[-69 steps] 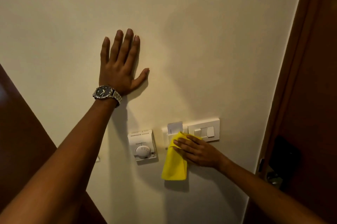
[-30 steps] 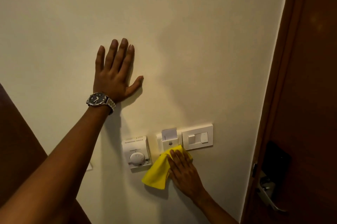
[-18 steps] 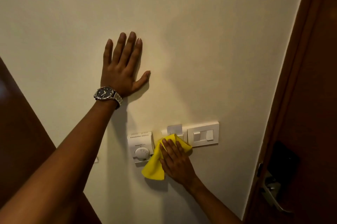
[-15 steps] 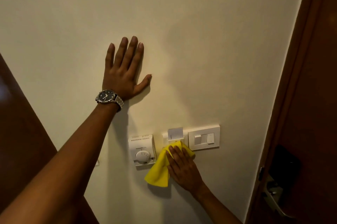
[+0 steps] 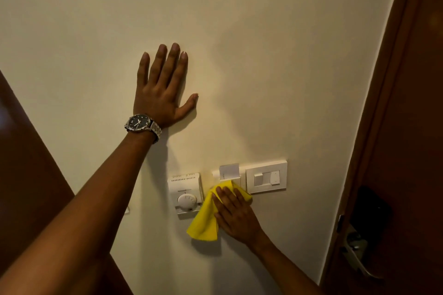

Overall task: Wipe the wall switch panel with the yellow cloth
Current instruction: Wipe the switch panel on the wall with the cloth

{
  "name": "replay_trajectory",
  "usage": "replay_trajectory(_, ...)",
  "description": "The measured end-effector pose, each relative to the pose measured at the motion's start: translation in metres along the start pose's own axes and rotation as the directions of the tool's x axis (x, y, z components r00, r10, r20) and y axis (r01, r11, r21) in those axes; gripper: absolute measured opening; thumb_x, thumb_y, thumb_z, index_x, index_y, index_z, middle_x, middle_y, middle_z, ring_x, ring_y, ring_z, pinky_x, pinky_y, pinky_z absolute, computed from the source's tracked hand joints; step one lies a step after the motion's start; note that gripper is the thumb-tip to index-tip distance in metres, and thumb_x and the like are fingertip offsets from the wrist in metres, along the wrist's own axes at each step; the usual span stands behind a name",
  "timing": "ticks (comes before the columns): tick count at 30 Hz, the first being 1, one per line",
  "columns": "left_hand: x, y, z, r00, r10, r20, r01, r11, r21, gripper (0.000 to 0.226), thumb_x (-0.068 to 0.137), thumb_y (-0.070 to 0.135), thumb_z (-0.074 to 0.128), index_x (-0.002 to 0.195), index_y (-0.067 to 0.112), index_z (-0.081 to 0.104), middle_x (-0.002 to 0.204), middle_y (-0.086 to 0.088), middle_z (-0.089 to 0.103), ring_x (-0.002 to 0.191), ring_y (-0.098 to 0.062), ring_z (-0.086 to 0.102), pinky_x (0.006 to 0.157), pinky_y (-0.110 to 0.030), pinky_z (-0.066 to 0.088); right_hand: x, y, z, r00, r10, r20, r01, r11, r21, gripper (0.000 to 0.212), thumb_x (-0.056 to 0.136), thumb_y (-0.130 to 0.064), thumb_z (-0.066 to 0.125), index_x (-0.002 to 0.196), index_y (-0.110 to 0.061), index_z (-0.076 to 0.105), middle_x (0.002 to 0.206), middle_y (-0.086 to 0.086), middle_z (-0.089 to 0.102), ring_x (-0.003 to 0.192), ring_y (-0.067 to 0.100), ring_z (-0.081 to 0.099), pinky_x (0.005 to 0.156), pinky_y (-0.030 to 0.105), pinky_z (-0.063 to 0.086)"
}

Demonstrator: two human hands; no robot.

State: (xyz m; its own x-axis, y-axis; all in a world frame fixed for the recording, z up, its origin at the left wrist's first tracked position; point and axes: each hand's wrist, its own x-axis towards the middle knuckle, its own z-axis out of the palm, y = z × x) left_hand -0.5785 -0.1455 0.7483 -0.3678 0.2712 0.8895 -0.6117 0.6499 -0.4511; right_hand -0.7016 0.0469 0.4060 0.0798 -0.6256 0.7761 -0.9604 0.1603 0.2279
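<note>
The white wall switch panel (image 5: 266, 176) is fixed low on the cream wall, with a card slot holding a white card (image 5: 229, 171) at its left end. My right hand (image 5: 236, 214) presses the yellow cloth (image 5: 203, 222) flat against the wall over the panel's lower left part, fingers pointing up. The cloth hangs down to the left below my palm. My left hand (image 5: 163, 89) rests flat on the wall above, fingers spread, a metal watch (image 5: 141, 124) on its wrist.
A white thermostat with a round dial (image 5: 185, 195) sits just left of the cloth. A brown door with a dark lock and a metal handle (image 5: 357, 256) stands at the right. A dark brown surface (image 5: 26, 174) fills the lower left.
My right hand with the cloth has slid from the card slot down and left, then rubbed back and forth below the slot. My left hand has stayed flat on the wall.
</note>
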Motion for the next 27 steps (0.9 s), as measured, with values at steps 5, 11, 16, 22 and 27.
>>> replay_trajectory(5,0.000,0.000,-0.001,1.000,0.001,-0.003,-0.001,1.000,-0.003,0.086,0.101,0.065,0.046,0.167,0.011,0.029,0.172,-0.014,0.030,0.161,-0.036,0.028,0.131,-0.059,0.022,-0.013,0.015,-0.014,0.998,0.021,0.064,-0.023,0.999,0.022,0.054,0.107,-0.039,0.040,0.154,-0.012,0.036,0.161,0.012,0.033,0.154,0.030,0.021,0.123,0.048,0.024)
replay_trajectory(11,-0.001,0.000,0.001,1.000,0.001,0.007,-0.001,1.000,-0.003,0.087,0.102,0.066,0.044,0.168,0.012,0.026,0.173,-0.014,0.028,0.161,-0.036,0.025,0.131,-0.059,0.021,0.034,-0.011,-0.022,0.946,0.321,-0.049,-0.301,0.924,0.235,0.058,0.108,-0.042,0.035,0.156,-0.010,0.027,0.164,0.012,0.025,0.156,0.032,0.015,0.130,0.043,0.007)
replay_trajectory(16,0.001,0.000,-0.003,1.000,-0.006,0.015,0.007,1.000,-0.004,0.086,0.102,0.065,0.045,0.167,0.011,0.028,0.173,-0.014,0.028,0.161,-0.035,0.026,0.130,-0.060,0.023,0.008,0.003,-0.021,0.999,0.005,0.040,-0.007,0.999,0.043,0.056,0.105,-0.040,0.044,0.152,-0.010,0.041,0.159,0.013,0.033,0.151,0.032,0.029,0.128,0.047,0.011)
replay_trajectory(22,-0.001,0.002,-0.003,1.000,0.003,0.006,-0.003,1.000,-0.011,0.085,0.102,0.064,0.047,0.166,0.011,0.030,0.173,-0.014,0.030,0.161,-0.036,0.028,0.130,-0.061,0.026,-0.022,0.030,-0.032,0.998,-0.005,0.055,0.012,0.993,-0.119,0.052,0.108,-0.040,0.031,0.151,-0.011,0.035,0.154,0.014,0.044,0.156,0.031,0.009,0.123,0.048,0.014)
replay_trajectory(27,-0.003,0.002,0.001,1.000,-0.001,0.010,0.002,1.000,-0.031,0.088,0.102,0.065,0.045,0.169,0.013,0.019,0.175,-0.012,0.022,0.162,-0.036,0.023,0.131,-0.060,0.021,0.028,0.015,-0.051,0.977,0.208,-0.054,-0.206,0.978,0.031,0.057,0.106,-0.042,0.038,0.147,-0.003,0.044,0.156,0.020,0.034,0.155,0.032,0.012,0.126,0.048,0.015)
